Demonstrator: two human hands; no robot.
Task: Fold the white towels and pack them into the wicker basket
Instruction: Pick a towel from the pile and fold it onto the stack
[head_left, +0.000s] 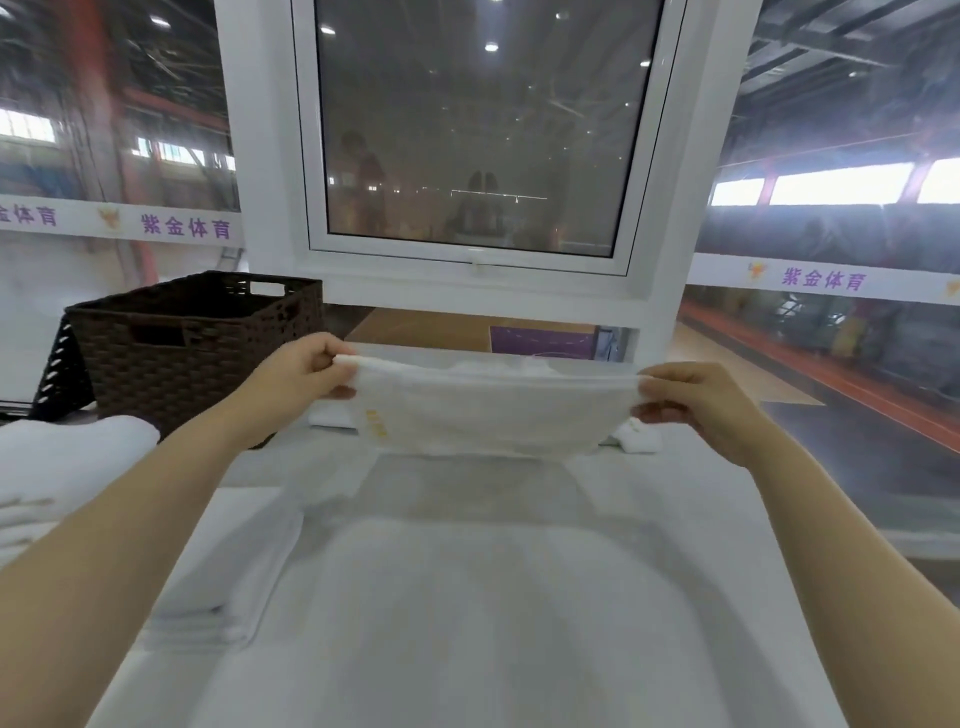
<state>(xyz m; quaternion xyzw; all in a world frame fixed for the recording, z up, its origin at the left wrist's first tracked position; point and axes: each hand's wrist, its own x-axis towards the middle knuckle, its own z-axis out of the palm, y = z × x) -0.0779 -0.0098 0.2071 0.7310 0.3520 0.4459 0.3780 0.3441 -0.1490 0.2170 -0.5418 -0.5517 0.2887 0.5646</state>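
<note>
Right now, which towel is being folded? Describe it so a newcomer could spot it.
Start at the white window; the towel is stretched below it, above the table. Unlike the stacked towels, both hands pinch its top corners.

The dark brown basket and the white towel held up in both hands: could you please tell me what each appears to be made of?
The dark brown woven basket looks like wicker or plastic rattan: flat interlaced strips, slightly glossy, with cut-out handles; which one is unclear. The white towel, pinched by the left hand and right hand, looks like soft matte cloth, probably cotton terry; it sags between them.
</note>
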